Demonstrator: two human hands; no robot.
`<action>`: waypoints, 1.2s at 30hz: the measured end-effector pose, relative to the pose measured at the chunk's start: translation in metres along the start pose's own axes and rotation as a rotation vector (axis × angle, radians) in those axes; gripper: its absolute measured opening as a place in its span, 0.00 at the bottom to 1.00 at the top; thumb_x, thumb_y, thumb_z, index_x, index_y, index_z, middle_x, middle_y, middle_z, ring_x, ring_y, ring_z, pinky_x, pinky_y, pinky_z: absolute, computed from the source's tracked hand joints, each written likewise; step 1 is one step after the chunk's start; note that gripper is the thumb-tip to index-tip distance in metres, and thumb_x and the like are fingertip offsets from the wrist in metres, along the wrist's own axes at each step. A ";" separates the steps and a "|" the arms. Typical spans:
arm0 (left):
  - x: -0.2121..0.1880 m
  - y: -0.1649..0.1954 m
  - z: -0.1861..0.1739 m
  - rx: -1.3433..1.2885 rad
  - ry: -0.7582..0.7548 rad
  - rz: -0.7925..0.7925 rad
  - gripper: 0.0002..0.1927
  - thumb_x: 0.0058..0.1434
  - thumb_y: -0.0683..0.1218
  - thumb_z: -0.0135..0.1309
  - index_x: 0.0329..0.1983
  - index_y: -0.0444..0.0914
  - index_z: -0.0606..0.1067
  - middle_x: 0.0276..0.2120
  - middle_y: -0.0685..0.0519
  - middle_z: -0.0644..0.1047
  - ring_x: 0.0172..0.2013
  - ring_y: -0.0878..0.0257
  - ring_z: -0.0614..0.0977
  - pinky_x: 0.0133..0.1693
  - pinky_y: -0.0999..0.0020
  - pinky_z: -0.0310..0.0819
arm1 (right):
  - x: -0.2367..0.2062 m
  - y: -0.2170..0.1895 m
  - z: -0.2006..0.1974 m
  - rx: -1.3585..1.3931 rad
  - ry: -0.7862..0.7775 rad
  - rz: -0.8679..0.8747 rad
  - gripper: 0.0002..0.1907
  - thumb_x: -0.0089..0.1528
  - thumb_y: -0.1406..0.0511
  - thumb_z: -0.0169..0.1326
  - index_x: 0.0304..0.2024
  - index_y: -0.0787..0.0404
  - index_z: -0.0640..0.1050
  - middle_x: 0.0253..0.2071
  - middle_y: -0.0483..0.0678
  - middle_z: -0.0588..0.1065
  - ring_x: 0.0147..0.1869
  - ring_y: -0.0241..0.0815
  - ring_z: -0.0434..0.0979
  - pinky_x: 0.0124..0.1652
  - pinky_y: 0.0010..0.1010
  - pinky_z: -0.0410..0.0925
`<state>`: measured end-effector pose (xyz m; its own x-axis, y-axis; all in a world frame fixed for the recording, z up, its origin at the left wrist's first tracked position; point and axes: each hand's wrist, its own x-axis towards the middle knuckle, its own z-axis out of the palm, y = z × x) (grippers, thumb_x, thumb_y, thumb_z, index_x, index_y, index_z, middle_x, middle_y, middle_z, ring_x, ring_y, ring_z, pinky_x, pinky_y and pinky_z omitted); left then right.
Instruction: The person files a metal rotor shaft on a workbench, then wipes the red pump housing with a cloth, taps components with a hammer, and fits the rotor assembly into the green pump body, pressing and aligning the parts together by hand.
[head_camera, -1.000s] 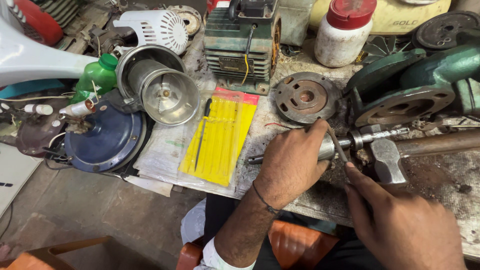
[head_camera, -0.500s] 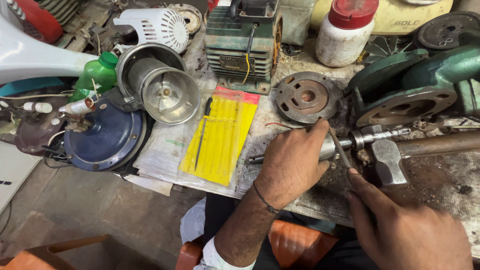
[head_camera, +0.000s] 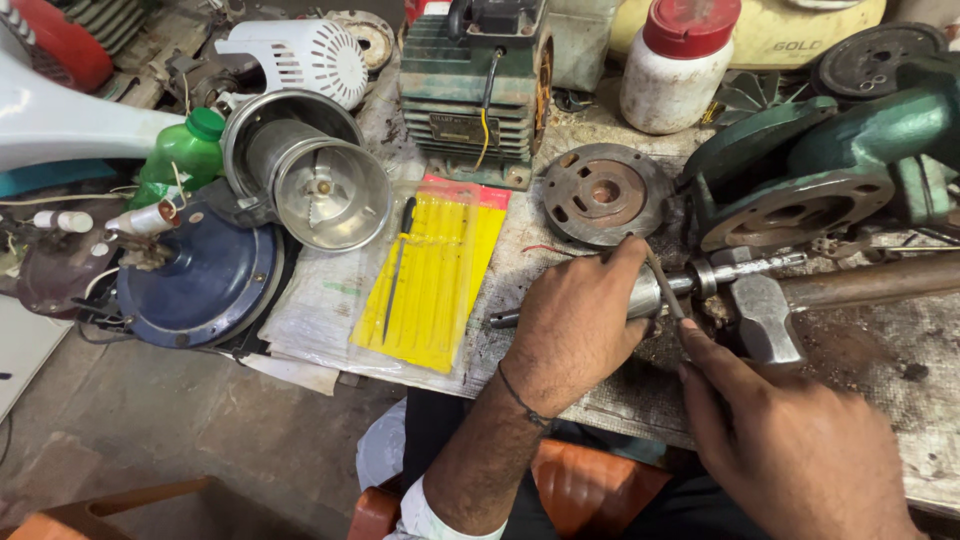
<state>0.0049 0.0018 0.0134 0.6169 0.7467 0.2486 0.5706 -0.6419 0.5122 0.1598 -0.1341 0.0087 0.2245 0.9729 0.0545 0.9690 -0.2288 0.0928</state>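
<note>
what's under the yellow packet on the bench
The yellow packet lies on creased paper sheets that stick out past its left edge. Whatever sits directly beneath its middle is covered.

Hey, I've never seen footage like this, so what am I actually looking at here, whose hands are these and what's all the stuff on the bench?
The picture comes from a camera worn on a person's head, looking down at their own two bare hands over a cluttered workbench.

The left hand is wrapped around a metal shaft lying on the bench. The right hand holds a thin rod-like tool against that shaft. A hammer lies just beyond them.

Around them lie a rusty round metal plate, a green cast housing, a green finned motor, a yellow packet of small tools, a shiny steel jar with blades, a dark blue round base, a green bottle and a white jar with a red lid.
</note>
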 end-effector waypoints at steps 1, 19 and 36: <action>0.000 0.000 0.000 0.002 -0.005 0.002 0.36 0.48 0.47 0.69 0.60 0.35 0.68 0.30 0.40 0.81 0.36 0.41 0.85 0.38 0.49 0.80 | 0.001 -0.001 0.000 0.024 0.059 -0.020 0.24 0.60 0.49 0.55 0.59 0.35 0.80 0.19 0.44 0.77 0.22 0.47 0.80 0.26 0.41 0.74; 0.000 0.000 0.001 -0.008 0.015 0.017 0.36 0.48 0.46 0.69 0.59 0.35 0.68 0.29 0.40 0.81 0.36 0.41 0.85 0.37 0.48 0.80 | 0.001 -0.001 0.000 -0.043 -0.029 0.003 0.25 0.63 0.47 0.53 0.62 0.32 0.77 0.18 0.45 0.78 0.21 0.45 0.80 0.27 0.39 0.75; 0.001 0.001 -0.001 0.007 -0.043 -0.006 0.40 0.48 0.48 0.70 0.62 0.33 0.66 0.29 0.40 0.81 0.35 0.44 0.86 0.37 0.51 0.81 | -0.006 0.002 -0.004 -0.123 -0.098 0.042 0.27 0.62 0.44 0.52 0.64 0.26 0.75 0.18 0.44 0.78 0.23 0.43 0.81 0.29 0.37 0.76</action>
<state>0.0053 0.0020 0.0147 0.6361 0.7426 0.2096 0.5780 -0.6385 0.5082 0.1600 -0.1402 0.0122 0.2797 0.9594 -0.0353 0.9398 -0.2661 0.2142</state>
